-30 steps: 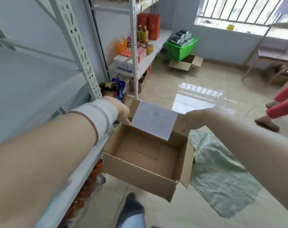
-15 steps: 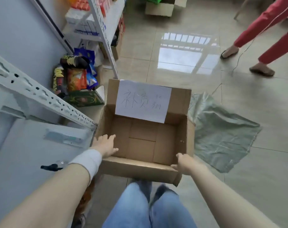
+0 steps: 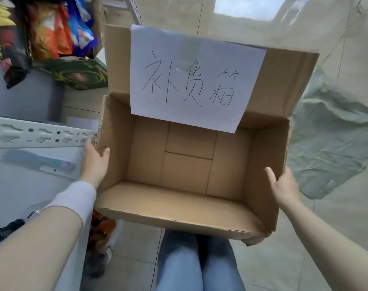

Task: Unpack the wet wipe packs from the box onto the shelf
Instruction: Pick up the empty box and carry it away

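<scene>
Tiled floor (image 3: 336,238) beneath box (image 3: 187,164); left hand (image 3: 94,164), right hand (image 3: 285,186) clasped round its walls, fingers (image 3: 90,148) half-hidden.

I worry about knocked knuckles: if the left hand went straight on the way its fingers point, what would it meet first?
Probably the perforated metal shelf rail: the left hand, gripping the cardboard box by its left wall, points at the rail's near end, though depth is unclear.

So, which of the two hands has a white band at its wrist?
The left hand, holding the box beside the shelf; a white band wraps its wrist, while the right hand has a bare wrist.
</scene>
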Demonstrator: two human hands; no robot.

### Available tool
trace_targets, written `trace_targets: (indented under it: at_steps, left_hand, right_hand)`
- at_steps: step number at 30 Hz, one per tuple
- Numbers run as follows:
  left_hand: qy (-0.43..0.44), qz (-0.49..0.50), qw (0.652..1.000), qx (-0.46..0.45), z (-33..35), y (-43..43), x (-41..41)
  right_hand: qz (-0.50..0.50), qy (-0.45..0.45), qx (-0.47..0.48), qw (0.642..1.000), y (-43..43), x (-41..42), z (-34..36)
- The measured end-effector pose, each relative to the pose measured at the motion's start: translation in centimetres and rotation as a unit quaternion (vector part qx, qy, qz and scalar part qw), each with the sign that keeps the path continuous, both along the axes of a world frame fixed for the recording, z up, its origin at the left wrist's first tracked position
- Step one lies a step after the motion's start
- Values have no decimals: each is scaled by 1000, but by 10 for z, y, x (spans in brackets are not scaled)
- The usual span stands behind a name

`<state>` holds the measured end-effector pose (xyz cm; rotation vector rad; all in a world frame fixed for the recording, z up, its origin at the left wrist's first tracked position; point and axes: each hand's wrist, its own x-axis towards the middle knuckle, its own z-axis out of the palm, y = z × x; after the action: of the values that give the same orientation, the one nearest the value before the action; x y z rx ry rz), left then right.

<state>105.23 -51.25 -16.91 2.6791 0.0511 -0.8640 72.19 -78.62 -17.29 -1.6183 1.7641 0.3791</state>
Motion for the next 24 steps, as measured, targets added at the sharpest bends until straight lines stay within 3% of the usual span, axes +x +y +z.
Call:
trace_targets:
  at_steps: [6, 10, 16, 24]
  left_hand:
    - [-21, -62, 997, 50, -13, 9, 17]
    - [-23, -57, 997, 39, 14, 17, 2]
    - [-33, -45, 998, 24, 117, 41, -30]
    - [-151, -12, 988, -16, 250, 64, -95]
  right_hand:
    - [-40, 55, -45, 997, 0, 8, -11]
    - [-51, 64, -50, 995, 0, 9, 23]
    - [-24, 46, -46, 998, 0, -4, 129]
    - [42, -55, -96, 993, -7, -51, 247]
